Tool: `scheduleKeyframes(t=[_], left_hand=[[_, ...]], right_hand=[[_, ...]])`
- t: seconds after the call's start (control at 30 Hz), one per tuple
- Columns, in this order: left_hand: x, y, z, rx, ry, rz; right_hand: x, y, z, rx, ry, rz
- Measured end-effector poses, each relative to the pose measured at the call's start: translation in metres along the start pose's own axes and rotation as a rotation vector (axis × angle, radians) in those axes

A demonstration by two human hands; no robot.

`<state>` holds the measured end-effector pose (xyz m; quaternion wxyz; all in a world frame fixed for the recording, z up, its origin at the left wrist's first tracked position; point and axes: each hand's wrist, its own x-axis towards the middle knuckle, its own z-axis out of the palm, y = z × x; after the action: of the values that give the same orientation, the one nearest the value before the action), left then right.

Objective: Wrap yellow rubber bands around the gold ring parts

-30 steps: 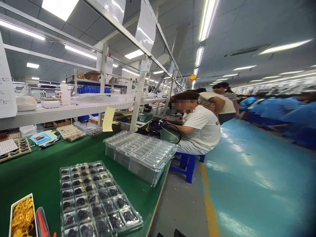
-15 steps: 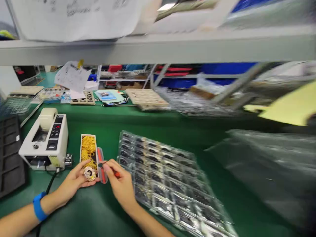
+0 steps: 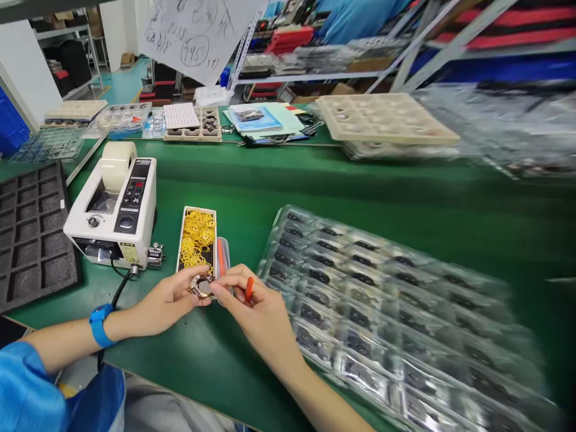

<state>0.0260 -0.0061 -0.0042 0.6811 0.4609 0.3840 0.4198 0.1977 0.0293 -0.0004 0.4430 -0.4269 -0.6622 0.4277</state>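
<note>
My left hand [image 3: 173, 300], a blue strap on its wrist, grips a round watch case [image 3: 201, 286] with a shiny gold-coloured rim by its edge. At the case's right side are the thumb and fingertips of my right hand [image 3: 258, 306], closed together. An orange-handled tool [image 3: 249, 288] pokes up between the right fingers; its tip is hidden. Just behind the hands stands a narrow white box [image 3: 183, 240] of yellow rings [image 3: 198, 237]. Beside it lies a clear and orange plastic case [image 3: 221, 255], partly covered by my right hand.
A white tape dispenser [image 3: 146, 210] stands left of the box, its cable running towards me. Further left lies a black compartment tray [image 3: 38, 234]. A clear blister tray [image 3: 360, 294] of dark parts spreads across the right. Beige trays [image 3: 382, 117] and papers [image 3: 288, 123] line the back edge.
The view has swung left and down. The round piece in my left hand showed a pale face before; now its shiny rim shows. My right fingers have come over to it from the orange case.
</note>
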Motion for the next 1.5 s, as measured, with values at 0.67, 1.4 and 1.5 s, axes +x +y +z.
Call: scheduleKeyframes(t=[0.67, 1.4, 1.5], left_hand=[[-0.001, 0.003, 0.010, -0.096, -0.017, 0.006], [0.003, 0.010, 0.025, -0.045, 0.286, 0.023], [0.001, 0.013, 0.027, -0.056, 0.287, 0.027]], right_hand=[[-0.007, -0.003, 0.009, -0.070, 0.081, -0.015], [-0.011, 0.006, 0.017, -0.573, 0.249, -0.453], [-0.006, 0.004, 0.013, -0.402, 0.104, -0.352]])
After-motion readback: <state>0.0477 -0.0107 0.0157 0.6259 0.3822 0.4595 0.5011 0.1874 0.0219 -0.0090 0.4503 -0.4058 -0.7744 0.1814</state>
